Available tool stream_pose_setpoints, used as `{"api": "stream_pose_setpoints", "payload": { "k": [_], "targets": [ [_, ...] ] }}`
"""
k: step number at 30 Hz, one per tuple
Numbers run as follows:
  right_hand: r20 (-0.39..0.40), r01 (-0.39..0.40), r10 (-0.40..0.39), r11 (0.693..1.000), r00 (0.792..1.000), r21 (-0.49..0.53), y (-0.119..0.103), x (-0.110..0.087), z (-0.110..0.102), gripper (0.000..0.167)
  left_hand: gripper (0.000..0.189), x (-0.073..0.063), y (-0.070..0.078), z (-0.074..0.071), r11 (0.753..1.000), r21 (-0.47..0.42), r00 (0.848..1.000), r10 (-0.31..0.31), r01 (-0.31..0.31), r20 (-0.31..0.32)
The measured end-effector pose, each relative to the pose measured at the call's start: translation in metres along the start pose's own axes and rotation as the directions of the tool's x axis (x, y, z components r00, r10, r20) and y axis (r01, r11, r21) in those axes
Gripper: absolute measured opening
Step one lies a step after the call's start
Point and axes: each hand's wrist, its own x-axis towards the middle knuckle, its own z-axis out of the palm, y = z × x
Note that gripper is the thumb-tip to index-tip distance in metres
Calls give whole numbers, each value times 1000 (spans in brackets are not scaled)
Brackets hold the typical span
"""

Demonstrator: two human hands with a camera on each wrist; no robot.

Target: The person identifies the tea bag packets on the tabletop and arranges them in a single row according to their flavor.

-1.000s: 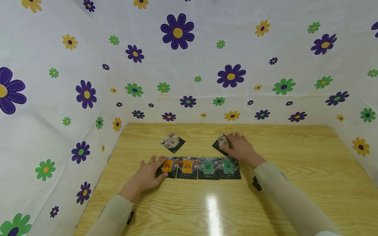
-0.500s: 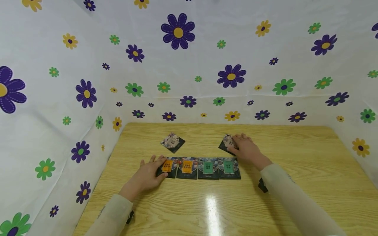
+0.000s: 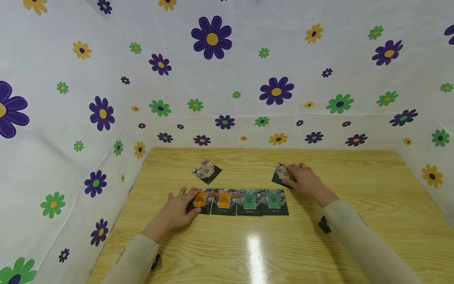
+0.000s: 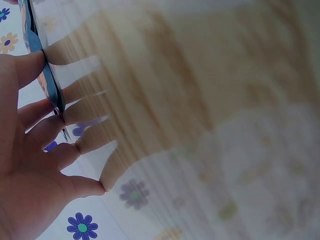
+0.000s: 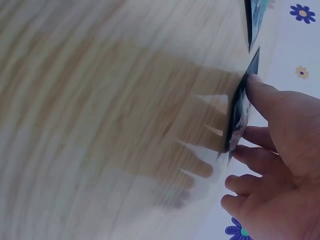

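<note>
My left hand rests at the left end of a row of flat square sachets, fingers spread, its thumb and fingertips touching an orange-labelled sachet. Beside that lie a second orange-labelled sachet and two green-labelled ones, the inner and the outer. Behind the row's right end, my right hand presses a pale-labelled dark sachet with thumb and fingertips. In the right wrist view this sachet lies tilted edge-on under the thumb, other fingers loosely extended. Part of it is hidden by the hand.
Another pale-labelled sachet lies turned cornerwise behind the row on the left. The wooden table is glossy and bounded at the back and sides by a white flowered cloth.
My right hand has slid the pale-labelled sachet to the right across the table, away from the other pale-labelled one. The left hand and the row have stayed in place.
</note>
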Motion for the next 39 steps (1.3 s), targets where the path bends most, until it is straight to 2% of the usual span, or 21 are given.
{"api": "stream_pose_setpoints", "payload": {
  "k": [6, 14, 21, 33, 39],
  "targets": [
    [15, 16, -16, 1000, 1000, 10, 5, -13, -5, 62, 68, -1, 1, -1, 1000, -10, 1000, -2, 2, 0],
    [-5, 38, -38, 999, 999, 25, 19, -28, -6, 58, 69, -1, 0, -1, 1000, -19, 1000, -14, 14, 2],
    [-5, 52, -51, 998, 999, 34, 27, -38, -6, 57, 68, -1, 0, -1, 1000, -18, 1000, -2, 2, -5],
    [-20, 138, -138, 989, 990, 52, 32, -59, -11, 51, 68, -1, -1, 0, 1000, -15, 1000, 6, -6, -8],
    [-11, 156, -155, 986, 988, 60, 28, -68, -12, 51, 68, 1, -2, 1, 1000, -22, 1000, -2, 2, 3]
  ]
}}
